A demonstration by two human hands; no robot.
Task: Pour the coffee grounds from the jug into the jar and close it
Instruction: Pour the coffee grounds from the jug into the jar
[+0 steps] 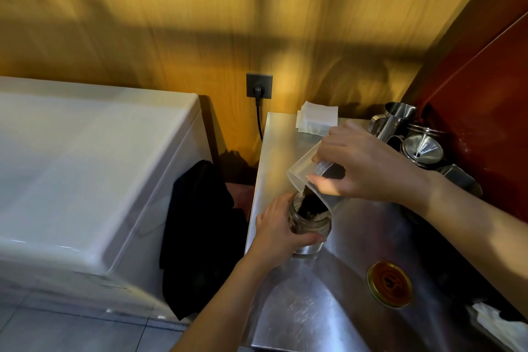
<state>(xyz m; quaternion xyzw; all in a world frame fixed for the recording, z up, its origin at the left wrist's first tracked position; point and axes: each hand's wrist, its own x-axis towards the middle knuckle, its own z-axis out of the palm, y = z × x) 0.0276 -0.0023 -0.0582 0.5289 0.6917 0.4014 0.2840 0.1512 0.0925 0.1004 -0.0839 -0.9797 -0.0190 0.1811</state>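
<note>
A clear glass jar (310, 227) stands on the steel counter (314, 308) near its left edge, with my left hand (278, 230) wrapped around its side. My right hand (363, 164) grips a clear plastic jug (303, 171) tipped steeply down, its lip over the jar's mouth. Dark coffee grounds (310, 204) slide from the jug into the jar, which holds some grounds. The jar's gold lid (390, 284) lies upside up on the counter to the right, apart from the jar.
Steel pitchers (395, 118) and a steel funnel (423, 148) stand at the back right by a red wall. White paper filters (317, 120) lie at the back. A white chest appliance (85, 166) and a dark cloth (200, 237) are left of the counter. Crumpled tissue (497, 323) lies at the front right.
</note>
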